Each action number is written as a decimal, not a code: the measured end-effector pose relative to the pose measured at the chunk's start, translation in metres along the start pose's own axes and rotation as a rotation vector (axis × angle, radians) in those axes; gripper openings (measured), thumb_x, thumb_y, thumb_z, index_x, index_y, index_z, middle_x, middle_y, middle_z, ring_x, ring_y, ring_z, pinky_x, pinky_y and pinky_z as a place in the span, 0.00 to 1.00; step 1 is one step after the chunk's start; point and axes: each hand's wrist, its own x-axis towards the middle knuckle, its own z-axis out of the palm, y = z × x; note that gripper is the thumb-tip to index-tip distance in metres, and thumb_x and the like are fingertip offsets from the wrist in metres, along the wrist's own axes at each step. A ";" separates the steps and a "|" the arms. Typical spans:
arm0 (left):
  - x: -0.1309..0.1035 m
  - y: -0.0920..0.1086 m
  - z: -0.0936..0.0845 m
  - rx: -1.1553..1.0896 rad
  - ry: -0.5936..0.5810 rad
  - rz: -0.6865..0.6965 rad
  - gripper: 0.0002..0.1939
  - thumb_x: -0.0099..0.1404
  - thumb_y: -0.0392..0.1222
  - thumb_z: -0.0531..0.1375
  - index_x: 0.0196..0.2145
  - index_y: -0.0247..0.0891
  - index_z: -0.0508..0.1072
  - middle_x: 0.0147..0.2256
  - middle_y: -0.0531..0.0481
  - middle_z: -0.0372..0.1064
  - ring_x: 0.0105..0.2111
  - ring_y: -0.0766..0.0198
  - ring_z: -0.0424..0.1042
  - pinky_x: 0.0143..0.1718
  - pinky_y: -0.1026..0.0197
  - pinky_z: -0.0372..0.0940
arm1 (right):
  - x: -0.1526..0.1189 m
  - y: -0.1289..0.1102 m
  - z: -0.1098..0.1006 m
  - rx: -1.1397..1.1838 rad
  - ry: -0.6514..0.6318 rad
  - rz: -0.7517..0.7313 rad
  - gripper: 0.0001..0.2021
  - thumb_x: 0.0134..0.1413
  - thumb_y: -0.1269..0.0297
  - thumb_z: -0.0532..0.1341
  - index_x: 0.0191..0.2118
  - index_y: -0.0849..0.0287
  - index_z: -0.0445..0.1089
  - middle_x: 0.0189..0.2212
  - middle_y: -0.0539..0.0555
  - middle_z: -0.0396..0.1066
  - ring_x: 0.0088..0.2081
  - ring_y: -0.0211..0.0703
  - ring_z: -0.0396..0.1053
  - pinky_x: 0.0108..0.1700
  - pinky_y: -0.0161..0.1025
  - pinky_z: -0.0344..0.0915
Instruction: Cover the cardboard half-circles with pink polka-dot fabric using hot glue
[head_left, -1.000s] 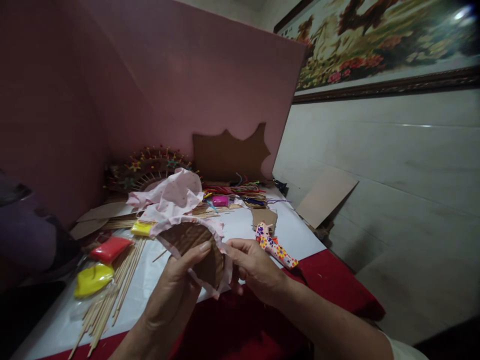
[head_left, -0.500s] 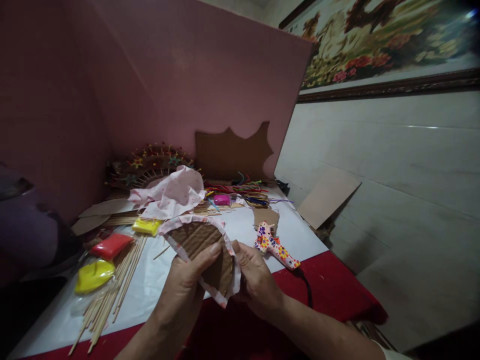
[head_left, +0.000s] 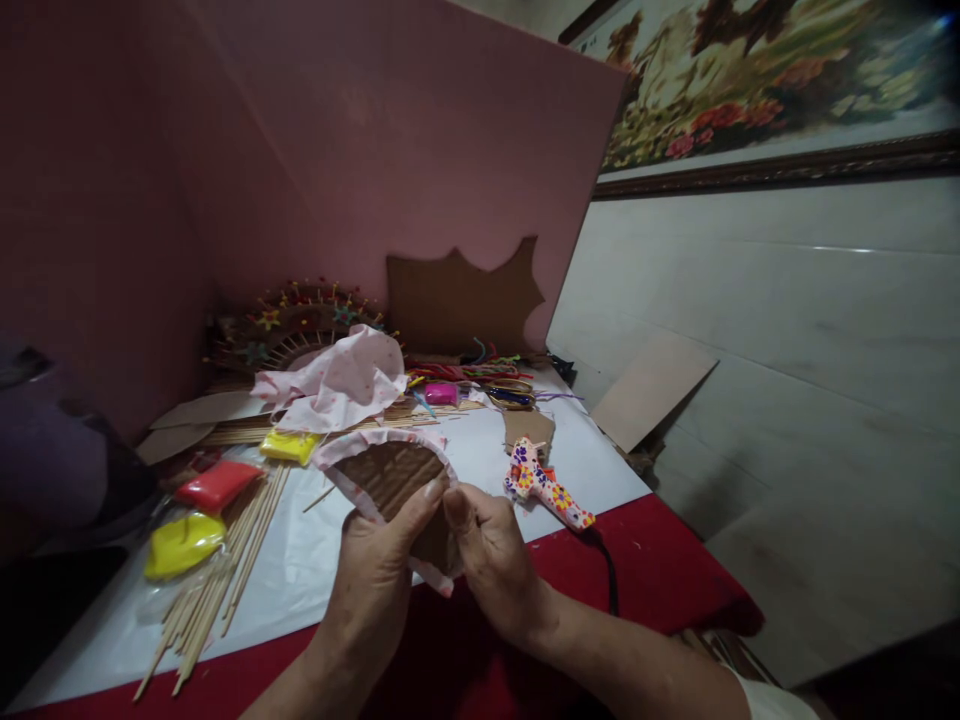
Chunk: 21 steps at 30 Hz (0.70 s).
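- Okay, one corrugated cardboard piece [head_left: 386,468] in work, pink fabric edging [head_left: 356,492] folded around its rim; I see it held up over the near edge of the table, between both hands.
- Hands: two, both bare. Left hand [head_left: 373,570] grasping the piece, thumb flat on the brown face, fingers underneath. Right hand [head_left: 495,560] pinching the right rim, thumb on top, fingers curled; that stretch of rim is hidden.
- Thumb tips close together; can't tell if touching. Forearms come in from bottom left and bottom right, converging.
- Piece: bare brown face up, roughly half-round. Long axis upper left to lower right, one tip poking toward the wearer below the hands. Curved side faces away, straighter side lower left.
- Clay-like packets, four: two yellow [head_left: 185,547] [head_left: 289,446], one red [head_left: 219,485], one magenta [head_left: 441,394].
- Glue gun, one, floral [head_left: 544,487], right of the hands, on white sheet [head_left: 296,570] and red cloth [head_left: 652,560].
- One cardboard offcut [head_left: 527,430] just behind it; one jagged cardboard panel [head_left: 461,300] upright at the back.
- One crumpled pink cloth [head_left: 341,380] beyond the piece.
- Wooden sticks [head_left: 191,635] at left, overlapping, too many to count.
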 end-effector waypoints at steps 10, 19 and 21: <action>0.007 0.013 0.000 -0.198 0.004 -0.117 0.10 0.52 0.39 0.66 0.33 0.34 0.73 0.24 0.54 0.70 0.18 0.66 0.69 0.17 0.65 0.67 | 0.002 0.005 -0.001 0.490 -0.157 0.434 0.25 0.50 0.38 0.54 0.23 0.59 0.59 0.13 0.44 0.59 0.09 0.27 0.49 0.09 0.26 0.43; 0.004 0.014 -0.002 -0.214 0.017 -0.157 0.09 0.51 0.37 0.66 0.32 0.32 0.75 0.24 0.52 0.72 0.20 0.67 0.70 0.18 0.67 0.68 | -0.010 0.003 0.012 0.621 -0.167 0.397 0.26 0.50 0.38 0.53 0.25 0.60 0.60 0.14 0.44 0.60 0.10 0.26 0.51 0.10 0.24 0.46; 0.005 0.013 -0.001 -0.213 0.022 -0.147 0.09 0.50 0.37 0.67 0.30 0.32 0.75 0.24 0.52 0.72 0.20 0.67 0.70 0.18 0.67 0.68 | -0.010 0.004 0.012 0.593 -0.150 0.389 0.26 0.50 0.37 0.53 0.26 0.59 0.60 0.14 0.44 0.59 0.10 0.26 0.50 0.09 0.24 0.45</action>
